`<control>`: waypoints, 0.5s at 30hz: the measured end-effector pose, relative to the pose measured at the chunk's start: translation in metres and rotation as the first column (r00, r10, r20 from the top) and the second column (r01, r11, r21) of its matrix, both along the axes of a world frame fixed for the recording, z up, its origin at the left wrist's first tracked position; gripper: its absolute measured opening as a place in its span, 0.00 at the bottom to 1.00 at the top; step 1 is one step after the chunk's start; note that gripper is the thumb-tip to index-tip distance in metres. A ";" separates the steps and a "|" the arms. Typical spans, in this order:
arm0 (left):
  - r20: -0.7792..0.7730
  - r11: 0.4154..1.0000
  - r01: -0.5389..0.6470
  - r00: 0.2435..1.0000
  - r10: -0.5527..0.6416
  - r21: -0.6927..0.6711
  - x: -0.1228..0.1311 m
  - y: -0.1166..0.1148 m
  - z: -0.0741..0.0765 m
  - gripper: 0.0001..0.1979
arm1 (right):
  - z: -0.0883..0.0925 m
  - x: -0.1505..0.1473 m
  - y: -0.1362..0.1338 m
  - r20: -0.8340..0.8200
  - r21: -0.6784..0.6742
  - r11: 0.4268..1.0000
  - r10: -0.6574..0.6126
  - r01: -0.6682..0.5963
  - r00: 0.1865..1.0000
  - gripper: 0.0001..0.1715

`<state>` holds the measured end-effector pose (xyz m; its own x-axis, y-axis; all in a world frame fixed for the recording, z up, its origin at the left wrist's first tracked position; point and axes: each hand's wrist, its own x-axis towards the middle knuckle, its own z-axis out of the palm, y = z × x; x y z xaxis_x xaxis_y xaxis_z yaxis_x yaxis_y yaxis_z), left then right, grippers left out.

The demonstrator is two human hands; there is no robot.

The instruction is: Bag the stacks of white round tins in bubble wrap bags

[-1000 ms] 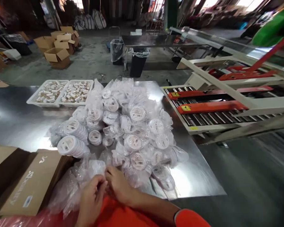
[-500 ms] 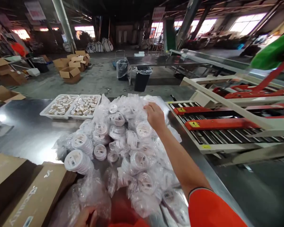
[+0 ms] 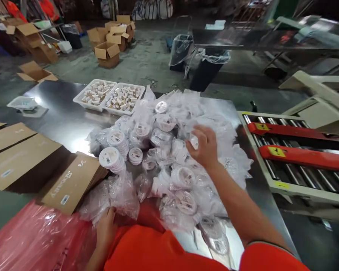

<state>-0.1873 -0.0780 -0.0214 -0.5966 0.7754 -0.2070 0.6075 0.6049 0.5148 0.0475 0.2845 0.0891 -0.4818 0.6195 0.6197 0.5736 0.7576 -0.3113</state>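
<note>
A large heap of clear plastic bags holding white round discs [image 3: 183,177] covers the middle of the metal table. My right hand [image 3: 205,146] is over the right side of the heap, its thumb apart from its curved fingers, and I see nothing held in it. Close to my body, my left hand [image 3: 107,222] is closed at the edge of a crumpled clear plastic bag [image 3: 121,195]. Two stacks of labelled white discs [image 3: 112,158] stand at the heap's left side, partly wrapped in plastic.
Two white baskets [image 3: 121,111] of small white-and-brown pieces stand at the back. Cardboard boxes [image 3: 70,182] and a red plastic bag [image 3: 42,241] are at the left. A roller conveyor [image 3: 279,180] with red bars runs along the right. Bins and other people are farther off.
The view has tilted down and turned left. My right hand has come nearer over the heap, and its fingers have spread from a pinch. My left hand stays at the plastic bag.
</note>
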 end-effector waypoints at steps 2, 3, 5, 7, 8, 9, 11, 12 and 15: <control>0.020 0.998 -0.029 0.999 0.030 -0.057 0.003 0.002 -0.010 0.11 | -0.026 -0.031 -0.061 -0.139 -0.213 0.969 0.093 -0.121 0.986 0.15; 0.060 0.997 -0.029 0.998 0.033 -0.076 0.004 0.004 -0.013 0.11 | -0.043 -0.050 -0.092 -0.168 -0.375 0.906 0.139 -0.194 0.976 0.14; 0.129 0.996 -0.012 0.991 0.024 -0.089 0.007 0.012 -0.015 0.12 | -0.080 -0.093 -0.141 -0.145 -0.637 0.706 0.282 -0.308 0.948 0.18; 0.179 0.997 0.036 0.984 -0.024 -0.068 0.009 0.018 -0.013 0.12 | -0.113 -0.135 -0.167 -0.032 -0.742 0.619 0.351 -0.257 0.936 0.26; 0.194 0.996 0.061 0.980 -0.049 -0.057 0.009 0.021 -0.012 0.11 | -0.126 -0.154 -0.170 -0.004 -0.757 0.612 0.344 -0.228 0.939 0.28; 0.203 0.996 0.079 0.977 -0.068 -0.049 0.009 0.022 -0.010 0.10 | -0.136 -0.169 -0.169 0.018 -0.768 0.605 0.349 -0.211 0.937 0.28; 0.219 0.995 0.093 0.972 -0.084 -0.033 0.007 0.020 -0.007 0.09 | -0.147 -0.187 -0.160 0.050 -0.773 0.605 0.359 -0.191 0.932 0.20; 0.228 0.995 0.092 0.970 -0.084 -0.026 0.006 0.018 -0.006 0.09 | -0.149 -0.188 -0.155 0.062 -0.770 0.609 0.370 -0.191 0.927 0.14; 0.261 0.999 0.054 0.964 -0.055 0.011 0.003 0.009 -0.007 0.10 | -0.146 -0.171 -0.146 0.091 -0.734 0.647 0.391 -0.203 0.916 0.07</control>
<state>-0.1838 -0.0688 -0.0287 -0.4793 0.8060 -0.3473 0.4835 0.5728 0.6620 -0.1238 0.1382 -0.0572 -0.7817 0.6183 -0.0819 0.4790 0.5111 -0.7137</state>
